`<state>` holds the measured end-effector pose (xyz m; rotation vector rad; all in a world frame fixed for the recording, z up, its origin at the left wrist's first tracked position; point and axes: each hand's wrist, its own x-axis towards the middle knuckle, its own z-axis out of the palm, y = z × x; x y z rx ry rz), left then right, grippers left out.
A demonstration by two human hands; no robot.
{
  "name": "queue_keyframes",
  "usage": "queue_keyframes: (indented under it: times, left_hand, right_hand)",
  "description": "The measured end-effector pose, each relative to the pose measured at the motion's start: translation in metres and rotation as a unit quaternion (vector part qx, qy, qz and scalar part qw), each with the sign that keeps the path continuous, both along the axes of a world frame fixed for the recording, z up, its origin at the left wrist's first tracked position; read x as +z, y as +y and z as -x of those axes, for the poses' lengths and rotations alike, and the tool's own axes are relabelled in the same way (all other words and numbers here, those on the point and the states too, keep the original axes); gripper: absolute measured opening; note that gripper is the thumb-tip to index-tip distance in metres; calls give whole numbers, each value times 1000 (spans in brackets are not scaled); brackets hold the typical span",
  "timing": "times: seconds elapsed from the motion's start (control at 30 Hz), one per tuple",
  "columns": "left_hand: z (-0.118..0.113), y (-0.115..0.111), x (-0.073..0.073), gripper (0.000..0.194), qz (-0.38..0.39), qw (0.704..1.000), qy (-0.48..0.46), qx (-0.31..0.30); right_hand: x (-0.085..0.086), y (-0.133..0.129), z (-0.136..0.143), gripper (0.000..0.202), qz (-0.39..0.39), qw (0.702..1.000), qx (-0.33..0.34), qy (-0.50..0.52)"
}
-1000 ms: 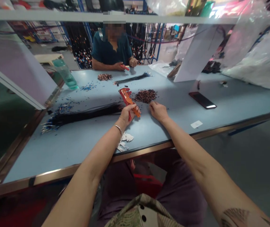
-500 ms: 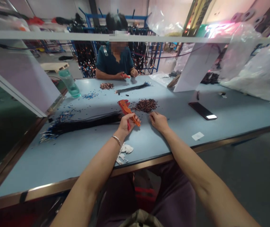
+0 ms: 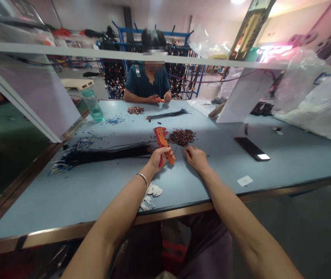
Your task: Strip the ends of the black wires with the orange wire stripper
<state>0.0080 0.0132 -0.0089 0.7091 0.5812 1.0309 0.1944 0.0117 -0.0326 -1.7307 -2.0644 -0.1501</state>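
Note:
My left hand (image 3: 158,156) is wrapped around the handles of orange and red wire-stripper pliers (image 3: 161,135), whose head points away from me. My right hand (image 3: 196,157) rests on the table just to the right, its fingers pinched together; whatever is between the fingertips is too small to make out. Right beyond it lies a heap of small copper-and-black pieces (image 3: 182,137). A long bundle of thin black wires (image 3: 110,154) stretches out to the left, its near-pliers end beside my left hand and its blue-and-white tips at the far left.
Across the table (image 3: 119,193) a person (image 3: 148,83) holds a red tool. Between us lie a smaller wire bundle (image 3: 168,114), a copper-coloured heap (image 3: 135,110) and blue bits. A green bottle (image 3: 92,105), phone (image 3: 251,148), paper label (image 3: 245,180) and crumpled white scraps (image 3: 153,190) lie around.
The whole view has shifted, so the scene sits lower in the picture. The pliers in my left hand have turned slightly more upright. My right hand stays beside the heap, still pinched.

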Motion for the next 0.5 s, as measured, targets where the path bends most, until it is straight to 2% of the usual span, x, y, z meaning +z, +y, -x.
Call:
queue_keyframes:
  times: [0.5]
  left_hand:
    - [0, 2, 0, 15, 0, 1000, 10, -17]
  right_hand:
    - [-2, 1, -1, 23, -2, 1000, 1, 7]
